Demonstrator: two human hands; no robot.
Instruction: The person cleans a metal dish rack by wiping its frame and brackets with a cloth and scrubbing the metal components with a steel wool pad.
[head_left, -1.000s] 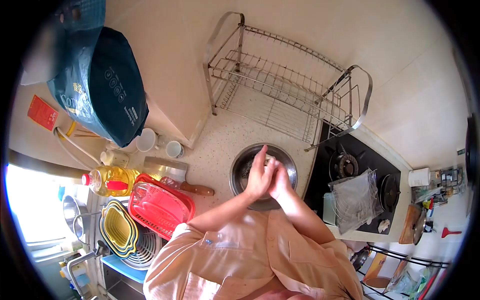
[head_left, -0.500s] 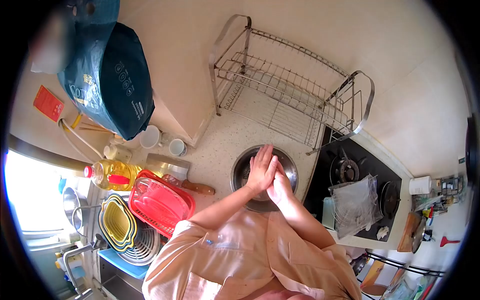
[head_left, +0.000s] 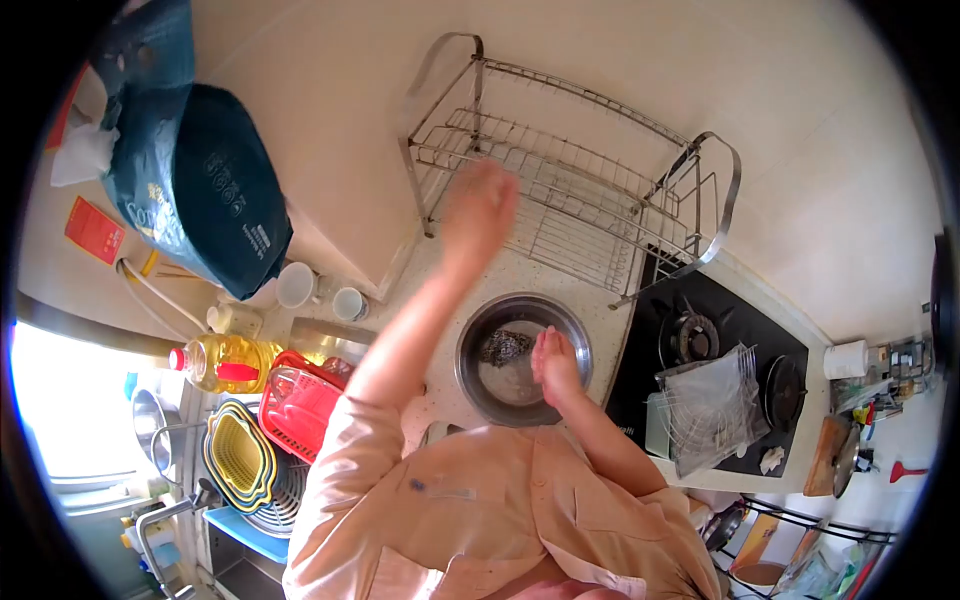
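Observation:
A round metal basin [head_left: 480, 395] sits on the speckled counter in front of me. Inside it is a dark, coarse clump [head_left: 505, 348] that looks like a steel wool scrubber, on a pale, wet-looking bottom. Above the basin's right side I hold my right hand [head_left: 556, 366], its fingers stretched out and nothing visible in it. My left hand [head_left: 482, 210] is raised far forward, in front of the wire dish rack [head_left: 580, 170]. Motion smears its fingers, so I cannot make out their shape or anything in them.
A black gas stove [head_left: 690, 335] with a wire grate in plastic stands right. Left are an oil bottle [head_left: 215, 362], a red basket [head_left: 300, 410], yellow colanders [head_left: 240, 450] and a sink [head_left: 245, 580]. Cups [head_left: 350, 303] stand near the wall; a dark teal bag [head_left: 215, 190] hangs upper left.
My hands were pressed together over the basin and have come apart. The left hand swung up and forward; the right stayed above the basin. The dark clump in the basin now shows clearly.

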